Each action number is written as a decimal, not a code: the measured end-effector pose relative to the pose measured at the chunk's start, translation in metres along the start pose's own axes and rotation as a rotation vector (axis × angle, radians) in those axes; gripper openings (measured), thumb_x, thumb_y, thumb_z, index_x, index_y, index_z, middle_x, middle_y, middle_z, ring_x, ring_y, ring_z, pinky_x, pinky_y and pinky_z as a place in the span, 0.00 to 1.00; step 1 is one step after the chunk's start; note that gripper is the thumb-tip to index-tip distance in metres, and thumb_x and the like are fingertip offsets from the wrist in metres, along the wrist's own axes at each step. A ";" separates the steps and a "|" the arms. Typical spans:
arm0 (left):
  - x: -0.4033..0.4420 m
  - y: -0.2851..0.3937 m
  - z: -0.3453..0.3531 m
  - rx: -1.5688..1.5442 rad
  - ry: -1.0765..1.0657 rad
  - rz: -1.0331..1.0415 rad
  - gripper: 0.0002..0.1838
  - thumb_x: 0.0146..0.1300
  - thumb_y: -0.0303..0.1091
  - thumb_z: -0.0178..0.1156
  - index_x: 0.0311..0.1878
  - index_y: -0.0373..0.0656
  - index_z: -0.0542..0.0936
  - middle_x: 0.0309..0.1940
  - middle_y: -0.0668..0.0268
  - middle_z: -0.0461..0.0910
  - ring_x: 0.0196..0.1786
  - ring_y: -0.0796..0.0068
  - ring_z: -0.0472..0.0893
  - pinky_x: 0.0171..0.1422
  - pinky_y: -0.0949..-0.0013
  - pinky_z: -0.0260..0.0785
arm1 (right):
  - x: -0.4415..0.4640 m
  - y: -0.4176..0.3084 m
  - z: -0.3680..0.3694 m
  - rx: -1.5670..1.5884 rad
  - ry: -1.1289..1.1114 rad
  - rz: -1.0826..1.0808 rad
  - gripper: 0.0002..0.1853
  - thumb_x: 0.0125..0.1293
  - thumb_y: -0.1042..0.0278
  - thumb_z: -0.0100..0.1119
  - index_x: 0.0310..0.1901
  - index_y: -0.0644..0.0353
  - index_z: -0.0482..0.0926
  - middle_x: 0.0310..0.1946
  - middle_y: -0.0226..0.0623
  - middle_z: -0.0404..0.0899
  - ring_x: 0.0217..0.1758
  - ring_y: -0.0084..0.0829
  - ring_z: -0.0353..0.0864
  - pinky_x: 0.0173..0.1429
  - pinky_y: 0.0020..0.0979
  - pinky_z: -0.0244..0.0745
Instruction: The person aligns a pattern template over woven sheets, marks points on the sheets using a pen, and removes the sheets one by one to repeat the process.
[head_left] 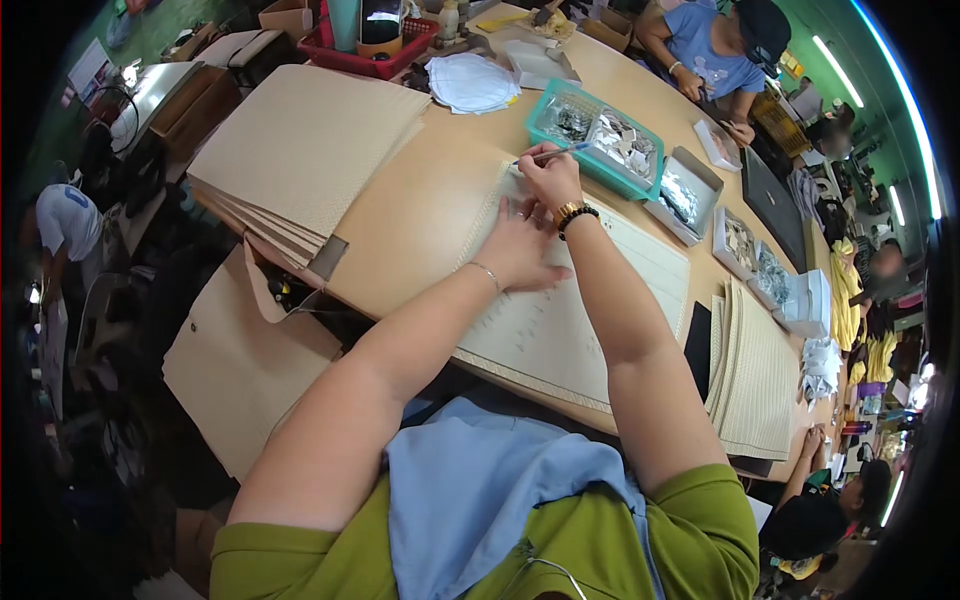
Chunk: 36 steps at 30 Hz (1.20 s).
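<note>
A large pale sheet [640, 268] with small marks lies on the wooden table [400, 230] in front of me. My right hand [553, 182] is closed around a thin pen [565, 151] near the sheet's far left corner. Spread over the sheet just below it is my left hand [520, 245], fingers apart and holding nothing. Its fingertips are close to the right hand and partly hidden there. Beyond the hands stands a teal basket [647, 187] with boxes of small parts.
Brown textured sheets [300, 140] are stacked at the left, more [755, 380] at the right. Open boxes [685, 195] line the far right side. A red basket [385, 66] and white round pieces [472, 82] are at the back. A person [710, 45] works across the table.
</note>
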<state>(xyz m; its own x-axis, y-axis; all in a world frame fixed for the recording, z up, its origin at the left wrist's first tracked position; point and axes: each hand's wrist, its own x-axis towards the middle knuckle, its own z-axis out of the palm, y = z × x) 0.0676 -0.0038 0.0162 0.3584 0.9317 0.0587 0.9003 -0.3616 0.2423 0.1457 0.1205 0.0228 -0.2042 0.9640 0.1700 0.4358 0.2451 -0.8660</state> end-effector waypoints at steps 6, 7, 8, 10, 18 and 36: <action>-0.002 0.000 0.001 0.004 0.016 0.009 0.51 0.58 0.72 0.49 0.74 0.40 0.60 0.75 0.51 0.55 0.79 0.48 0.47 0.77 0.33 0.35 | 0.004 -0.004 0.008 -0.236 0.015 -0.126 0.13 0.54 0.62 0.61 0.32 0.64 0.83 0.26 0.48 0.84 0.32 0.43 0.86 0.42 0.37 0.80; -0.003 0.000 0.000 0.003 0.018 0.012 0.51 0.58 0.72 0.49 0.74 0.40 0.60 0.75 0.51 0.55 0.79 0.49 0.47 0.78 0.33 0.34 | 0.004 -0.004 0.009 -0.232 0.019 -0.132 0.13 0.53 0.62 0.61 0.32 0.64 0.83 0.26 0.48 0.84 0.33 0.43 0.86 0.42 0.37 0.80; -0.002 0.000 0.002 -0.004 0.018 0.011 0.51 0.58 0.72 0.49 0.73 0.40 0.61 0.75 0.51 0.55 0.79 0.49 0.47 0.78 0.33 0.34 | 0.003 -0.005 0.009 -0.227 0.023 -0.139 0.12 0.53 0.62 0.61 0.32 0.63 0.83 0.27 0.48 0.84 0.33 0.43 0.86 0.42 0.37 0.80; -0.001 -0.001 0.003 -0.017 0.019 0.008 0.50 0.58 0.72 0.49 0.73 0.41 0.61 0.75 0.51 0.56 0.79 0.50 0.47 0.78 0.33 0.32 | 0.003 -0.006 0.009 -0.223 0.026 -0.119 0.12 0.53 0.61 0.61 0.32 0.63 0.84 0.27 0.48 0.84 0.33 0.43 0.86 0.42 0.37 0.80; -0.001 -0.003 0.001 0.002 0.005 0.017 0.52 0.57 0.73 0.50 0.73 0.38 0.61 0.75 0.50 0.56 0.79 0.49 0.47 0.78 0.33 0.31 | 0.004 -0.013 0.005 -0.277 -0.036 -0.045 0.13 0.53 0.61 0.62 0.33 0.61 0.84 0.27 0.47 0.84 0.33 0.42 0.87 0.42 0.36 0.81; 0.000 -0.002 0.000 -0.021 -0.011 -0.020 0.49 0.56 0.72 0.53 0.74 0.49 0.61 0.76 0.50 0.52 0.80 0.49 0.46 0.78 0.34 0.34 | -0.025 0.008 -0.018 0.307 -0.066 -0.056 0.10 0.61 0.67 0.61 0.41 0.62 0.82 0.32 0.35 0.86 0.32 0.23 0.84 0.37 0.26 0.78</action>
<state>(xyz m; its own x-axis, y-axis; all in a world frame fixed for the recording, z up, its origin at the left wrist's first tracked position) 0.0663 -0.0030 0.0157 0.3431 0.9383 0.0426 0.9021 -0.3419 0.2632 0.1704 0.1008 0.0200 -0.2809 0.9388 0.1992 0.1398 0.2454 -0.9593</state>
